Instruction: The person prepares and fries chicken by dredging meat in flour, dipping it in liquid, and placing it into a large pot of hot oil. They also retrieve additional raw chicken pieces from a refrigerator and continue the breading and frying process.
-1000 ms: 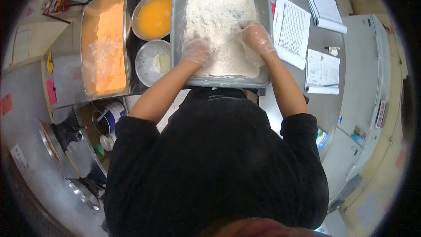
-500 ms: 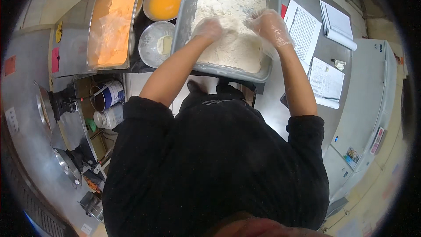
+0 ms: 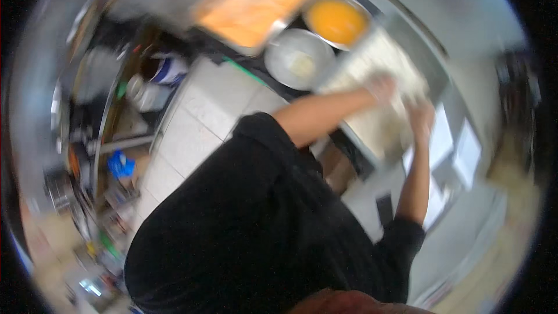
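Both hands wear clear plastic gloves and are at a deep grey tub [image 3: 437, 61] of pale, flour-like powder [image 3: 388, 58]. My left hand [image 3: 381, 87] is over the middle of the powder, its fingers smeared by motion. Near the tub's right side is my right hand [image 3: 419, 119], also blurred, so its grip does not show. Whether either hand holds any powder cannot be made out. Left of the tub sits a metal bowl [image 3: 280, 61] with a pale lump [image 3: 302, 66] in it. Beyond that bowl, another holds orange liquid [image 3: 337, 20].
A tray of orange, crumb-like food [image 3: 250, 11] lies at the far left. Papers [image 3: 440, 139] and a notepad [image 3: 467, 154] lie right of the tub, with a dark flat object [image 3: 384, 209] nearer. On a left shelf are a blue-and-white bucket [image 3: 170, 68] and a blue bag [image 3: 121, 164].
The whole view has swung round, so the tub, bowls and tray now appear farther right and tilted. Both hands stay at the powder. More tiled floor and left shelving shows.
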The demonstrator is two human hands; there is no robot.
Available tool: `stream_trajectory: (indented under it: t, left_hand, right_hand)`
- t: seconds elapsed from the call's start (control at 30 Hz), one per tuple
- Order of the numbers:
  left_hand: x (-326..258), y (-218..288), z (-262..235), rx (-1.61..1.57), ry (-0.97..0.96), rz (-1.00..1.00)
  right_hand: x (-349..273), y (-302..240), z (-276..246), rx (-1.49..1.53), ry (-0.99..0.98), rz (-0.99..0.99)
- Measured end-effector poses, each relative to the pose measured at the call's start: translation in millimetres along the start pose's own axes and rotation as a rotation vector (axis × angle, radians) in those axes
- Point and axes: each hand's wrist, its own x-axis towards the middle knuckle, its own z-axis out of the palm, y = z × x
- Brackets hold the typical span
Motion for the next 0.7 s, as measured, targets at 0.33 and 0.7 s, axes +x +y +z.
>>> stream_trajectory:
  t: [0.33, 0.7]
  left_hand:
    - [-400.2, -82.7, -312.7, -1.234, 0.296, -0.399]
    - [-899.0, -255.3, -284.6, -1.426, 1.432, -0.820]
  right_hand:
    - [-111.4, -360.7, -136.1, 1.066, -0.154, -0.161]
    - [-193.4, -957.6, -158.9, 1.248, -0.654, -1.067]
